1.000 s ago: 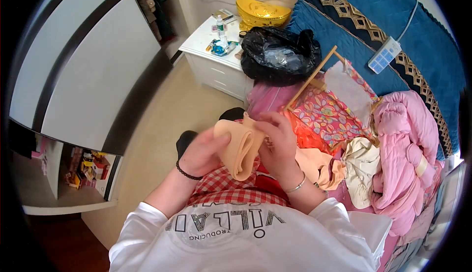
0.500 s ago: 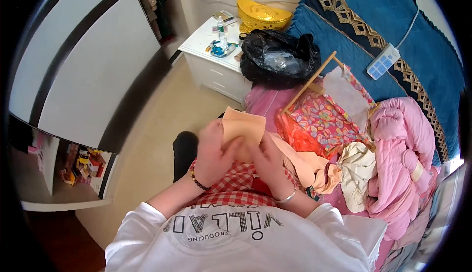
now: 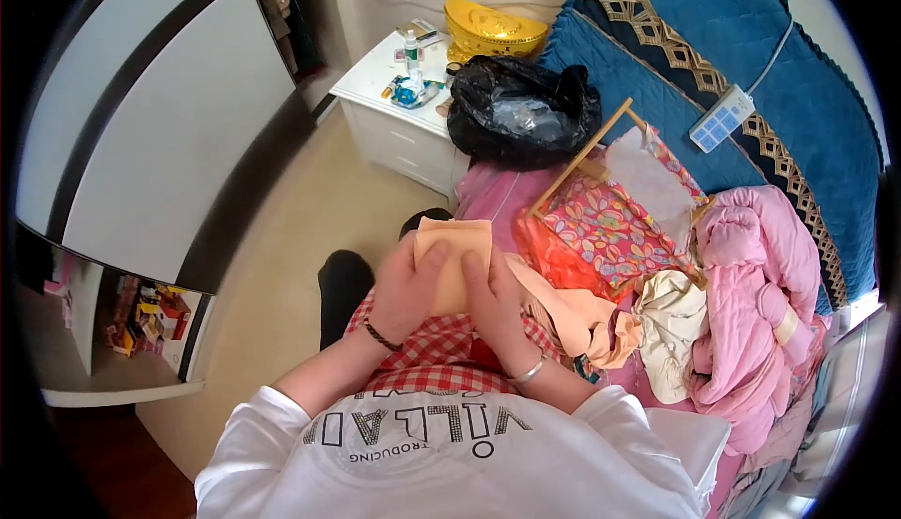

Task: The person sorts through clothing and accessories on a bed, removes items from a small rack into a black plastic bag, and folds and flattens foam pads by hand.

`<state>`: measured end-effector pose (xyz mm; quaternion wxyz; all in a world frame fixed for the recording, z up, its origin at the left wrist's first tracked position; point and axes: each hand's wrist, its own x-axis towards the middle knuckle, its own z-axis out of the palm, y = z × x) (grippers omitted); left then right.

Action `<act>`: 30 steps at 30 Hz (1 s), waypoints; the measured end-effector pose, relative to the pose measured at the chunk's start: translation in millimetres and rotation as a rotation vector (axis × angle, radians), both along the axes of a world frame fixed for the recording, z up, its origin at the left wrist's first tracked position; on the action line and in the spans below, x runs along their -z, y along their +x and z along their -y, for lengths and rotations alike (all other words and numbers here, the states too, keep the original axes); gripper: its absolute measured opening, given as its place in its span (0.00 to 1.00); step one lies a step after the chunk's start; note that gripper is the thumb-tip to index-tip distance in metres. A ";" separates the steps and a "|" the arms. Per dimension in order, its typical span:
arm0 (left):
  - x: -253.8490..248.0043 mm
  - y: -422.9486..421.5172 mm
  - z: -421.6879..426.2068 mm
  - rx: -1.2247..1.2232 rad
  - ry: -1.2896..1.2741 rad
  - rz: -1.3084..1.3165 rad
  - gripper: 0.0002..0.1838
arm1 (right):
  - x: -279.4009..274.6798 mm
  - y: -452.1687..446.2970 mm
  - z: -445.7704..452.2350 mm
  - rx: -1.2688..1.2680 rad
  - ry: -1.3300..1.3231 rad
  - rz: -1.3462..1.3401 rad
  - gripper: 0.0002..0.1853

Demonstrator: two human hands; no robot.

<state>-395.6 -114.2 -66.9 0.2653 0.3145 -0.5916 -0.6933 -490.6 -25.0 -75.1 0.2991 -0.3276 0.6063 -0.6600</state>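
Note:
A peach piece of cloth (image 3: 452,233) is held up over my lap, its top edge folded and fairly straight. My left hand (image 3: 409,284) is closed on its left side, thumb lying across the front. On the other side my right hand (image 3: 494,301) grips it too, its thumb pointing up the face of the cloth. The fingers behind the cloth are hidden. Red-and-white checked fabric (image 3: 441,345) covers my lap below both hands. More peach cloth (image 3: 587,327) lies crumpled to the right of my right hand.
On the bed are cream cloth (image 3: 671,331), a pink quilt (image 3: 751,294), a wooden-framed floral fabric piece (image 3: 610,223) and a black plastic bag (image 3: 521,111). A power strip (image 3: 721,120) rests against the blue headboard. The white nightstand (image 3: 399,129) carries a bottle and a gold ornament.
The peach cloth has turned more upright and square to me, its top edge now level. Both thumbs have shifted upward on its front. The view has moved slightly.

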 end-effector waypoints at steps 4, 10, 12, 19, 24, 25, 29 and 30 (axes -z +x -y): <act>0.8 -0.9 -0.4 -0.130 -0.279 0.004 0.17 | 3.2 2.2 0.4 0.024 -0.007 -0.160 0.16; 0.8 -4.4 7.9 -0.006 0.204 -0.112 0.17 | 3.9 -8.5 -3.9 0.059 0.204 -0.435 0.16; 0.5 -9.2 2.2 0.037 0.265 -0.141 0.16 | 1.9 -5.6 -5.4 0.049 0.273 -0.651 0.16; 3.9 -16.3 -3.8 0.003 -0.303 -0.043 0.13 | -1.3 -5.6 -7.8 0.119 0.041 -0.241 0.16; -0.3 -18.8 -0.5 0.267 0.213 -0.174 0.14 | -6.5 -24.7 -16.6 0.109 0.137 -0.291 0.15; 2.3 -18.8 -0.7 0.284 0.248 -0.148 0.15 | -3.3 -27.5 -16.0 0.113 0.074 -0.250 0.15; -0.3 -23.7 -3.2 0.269 0.097 -0.156 0.18 | 5.4 -34.7 -18.4 0.068 -0.028 -0.144 0.13; 3.6 -25.0 -5.1 0.268 0.099 -0.158 0.18 | 1.1 -34.7 -21.1 0.067 -0.026 -0.146 0.13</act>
